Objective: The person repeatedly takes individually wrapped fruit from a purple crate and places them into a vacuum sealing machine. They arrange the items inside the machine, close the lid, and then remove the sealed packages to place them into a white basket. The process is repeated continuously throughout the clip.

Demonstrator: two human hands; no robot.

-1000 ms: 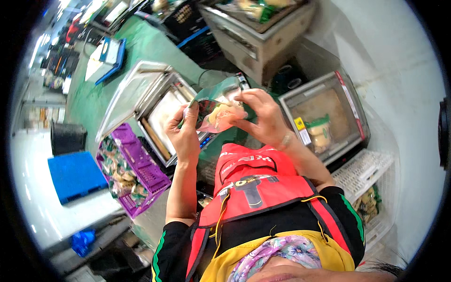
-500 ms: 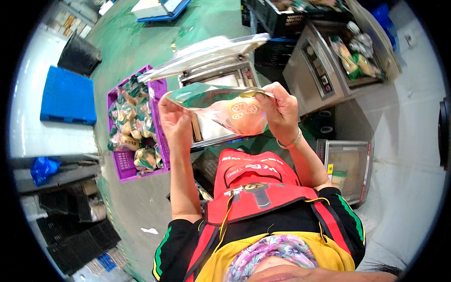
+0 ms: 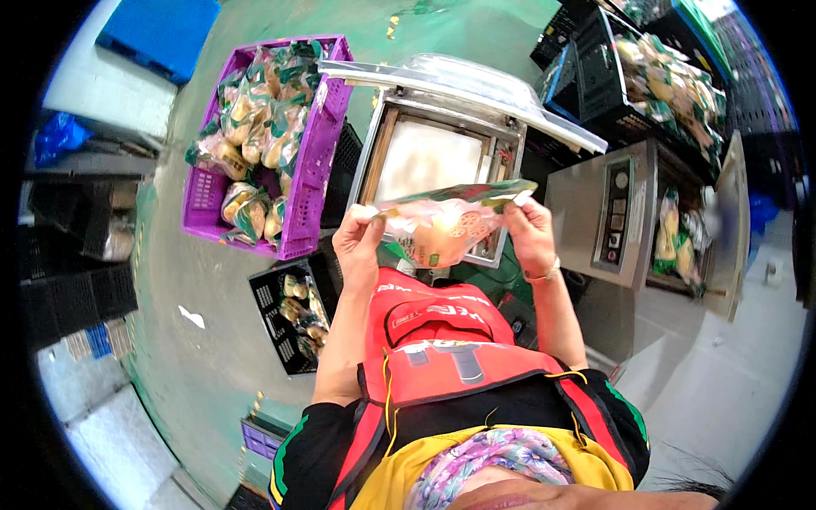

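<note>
In front of my red apron, a plastic bag (image 3: pixel 442 234) with green parts and printed round lotus-root slices hangs between my hands. Something pale and bulky fills its lower part. My left hand (image 3: pixel 359 236) pinches the left end of the top edge, and my right hand (image 3: pixel 533 238) grips the right end. The edge is stretched nearly straight between them. Just beyond the bag stands a metal vacuum sealer (image 3: pixel 370 166), its clear lid (image 3: pixel 476 85) raised. A white plate (image 3: pixel 429 161) lies in its chamber, and the bag covers the chamber's near edge.
At the left, a purple crate (image 3: pixel 327 161) holds several filled bags (image 3: pixel 268 110). A black crate (image 3: pixel 270 321) with pale roots sits nearer on the floor. To the right stands a second metal machine (image 3: pixel 569 200) with bags in it; stacked black crates (image 3: pixel 595 81) are behind.
The bag has come lower and nearer my apron, and its gaping mouth is now drawn flatter. Both hands keep their hold. My view has shifted, bringing the sealer's chamber and the black crate into sight.
</note>
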